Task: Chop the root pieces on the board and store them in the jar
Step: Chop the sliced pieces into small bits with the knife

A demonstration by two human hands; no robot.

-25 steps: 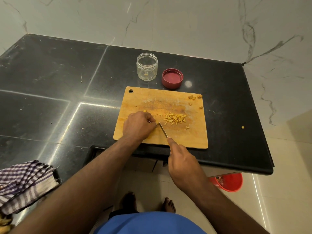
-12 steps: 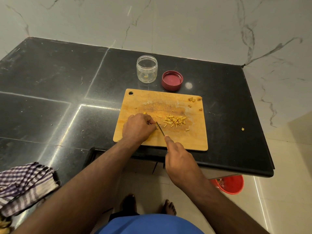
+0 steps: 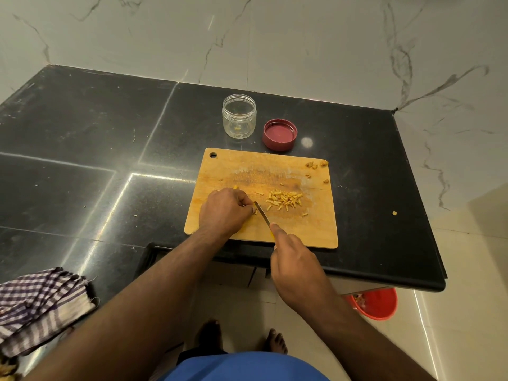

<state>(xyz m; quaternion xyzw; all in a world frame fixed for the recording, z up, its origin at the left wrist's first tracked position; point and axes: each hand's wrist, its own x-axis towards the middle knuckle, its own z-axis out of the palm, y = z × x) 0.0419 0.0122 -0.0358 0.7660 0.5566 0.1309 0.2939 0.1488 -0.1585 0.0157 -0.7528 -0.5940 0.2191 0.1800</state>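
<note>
Head view: a wooden board (image 3: 264,171) lies on the dark worktop (image 3: 82,138), near its front edge.
Left hand (image 3: 225,210): on the board's near-left part, fingers curled, pinning a root piece against the blade.
Right hand (image 3: 295,266): at the board's front edge, gripping the knife (image 3: 262,214), forefinger along its back.
Chopped pieces (image 3: 284,200): heaped mid-board, just right of the blade.
Jar (image 3: 239,116): open, just behind the board; red lid (image 3: 279,134) beside it.
Risk: the blade works right against the left fingertips, so a slip could nick them; cut bits may scatter off the board.
Writing: none readable.
</note>
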